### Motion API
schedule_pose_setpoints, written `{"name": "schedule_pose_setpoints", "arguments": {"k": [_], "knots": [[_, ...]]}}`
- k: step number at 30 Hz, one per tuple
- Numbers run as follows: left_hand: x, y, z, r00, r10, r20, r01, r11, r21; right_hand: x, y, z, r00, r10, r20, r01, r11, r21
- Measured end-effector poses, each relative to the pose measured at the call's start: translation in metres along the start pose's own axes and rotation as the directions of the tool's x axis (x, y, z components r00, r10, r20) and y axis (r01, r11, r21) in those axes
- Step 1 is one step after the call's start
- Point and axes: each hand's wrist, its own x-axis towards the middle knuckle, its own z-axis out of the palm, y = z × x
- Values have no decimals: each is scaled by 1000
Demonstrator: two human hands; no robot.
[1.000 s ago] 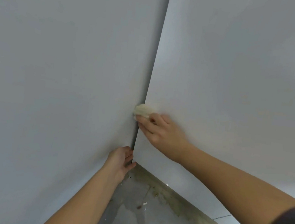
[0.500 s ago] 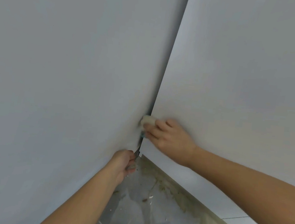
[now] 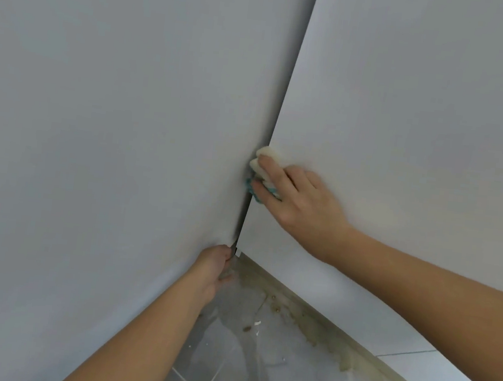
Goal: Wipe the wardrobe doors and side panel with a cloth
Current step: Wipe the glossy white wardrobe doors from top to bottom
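Note:
Two pale grey wardrobe panels meet at a narrow dark gap: a large door (image 3: 108,142) on the left and another panel (image 3: 426,100) on the right. My right hand (image 3: 299,196) presses a cream and teal cloth (image 3: 268,157) flat against the right panel's left edge, fingers stretched over it. Low down, my left hand (image 3: 213,267) grips the bottom corner of the left door, fingers curled behind its edge and hidden.
A grey tiled floor (image 3: 239,370) lies below, with brownish grime and small crumbs along the base of the right panel (image 3: 307,319). A white tiled strip (image 3: 412,365) runs at the lower right.
The view has swung left, so the gap sits further right. My right hand moved the cloth slightly up along the panel edge, showing its teal part. My left hand stays at the door's bottom corner.

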Motion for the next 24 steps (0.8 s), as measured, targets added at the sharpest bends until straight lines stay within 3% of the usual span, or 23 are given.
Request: {"name": "schedule_pose_setpoints", "arguments": {"k": [8,12,14,17,24], "knots": [[24,-11,-1,998,9,-60,1,985,175,-35,-54,78,947,-240,215,234,971,54],[37,-19,-7,997,-13,-72,30,969,243,-37,-80,110,835,-344,429,314,939,142],[43,-21,-8,997,-37,-67,53,961,270,-37,-91,127,778,-364,513,314,931,185],[52,-23,-9,998,-49,-50,60,964,260,-35,-98,142,749,-380,543,314,925,214],[58,-27,-15,998,-53,-17,56,980,191,-40,-100,131,691,-354,630,381,919,99]]}}
